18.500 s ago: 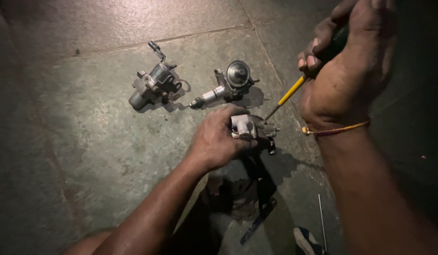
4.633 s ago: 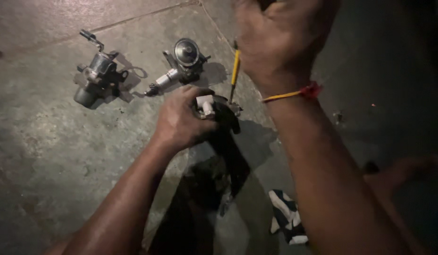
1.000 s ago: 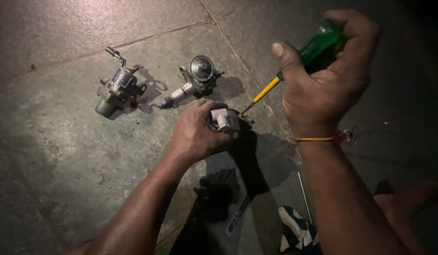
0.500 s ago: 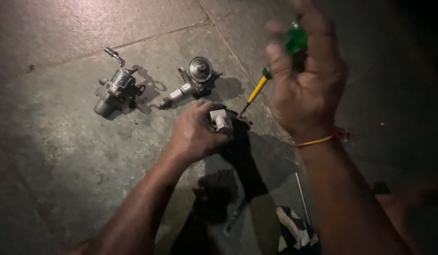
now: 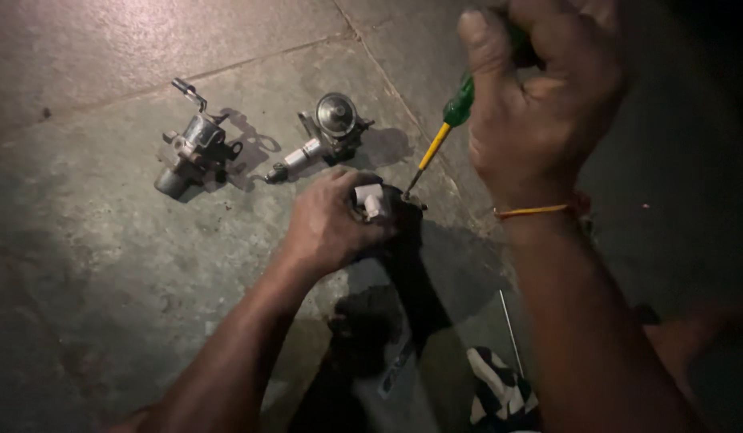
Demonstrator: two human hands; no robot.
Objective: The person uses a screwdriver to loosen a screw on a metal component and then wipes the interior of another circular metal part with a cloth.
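Left hand [image 5: 331,224] clamps the small metal part [image 5: 370,200]; right hand [image 5: 540,96], at 2 o'clock, fist-grips the screwdriver [image 5: 444,136].

Floor [image 5: 107,265]: grey stone slabs, mottled and scuffed, lit brightest left of the hands and falling to near-black on the right, with one joint line [image 5: 227,68] running across above them and another [image 5: 387,76] slanting down between them.

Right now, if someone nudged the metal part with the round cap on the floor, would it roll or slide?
The round-capped metal part probably would not roll far: brackets and a stem stick out sideways. It looks like solid metal, so likely heavy for its size. On the rough stone floor it would probably scrape rather than glide.
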